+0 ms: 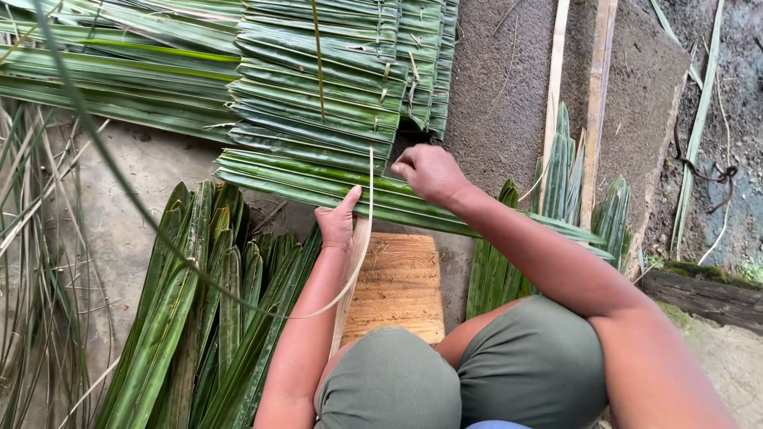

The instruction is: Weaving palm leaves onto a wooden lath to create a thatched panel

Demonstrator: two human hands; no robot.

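Left hand: your left hand [337,221] presses against the near edge of the thatch panel [318,119], thumb raised and fingers curled under the folded leaves; it clasps that edge and touches the thin pale strip [367,218].
Right hand: your right hand [429,171] is closed in a pinch at the same edge, just right of the left hand, fingertips drawn together on the upper end of the strip as far as the view lets me tell.
Thatch panel: rows of folded green palm leaves overlap like shingles, reaching from your hands up to the top of the view.
Thin pale strip: it runs down from between your hands, curves left past your left forearm and trails off over the loose leaves.
Wooden block: a pale wooden block [397,286] lies on the ground between your forearms, just in front of your knees.
Loose palm leaves: a fan of cut palm leaves [199,318] lies to your left; a smaller bunch [556,191] stands to your right beside two pale slats [596,103].
Ground: bare grey concrete [135,175] shows beneath the leaves.
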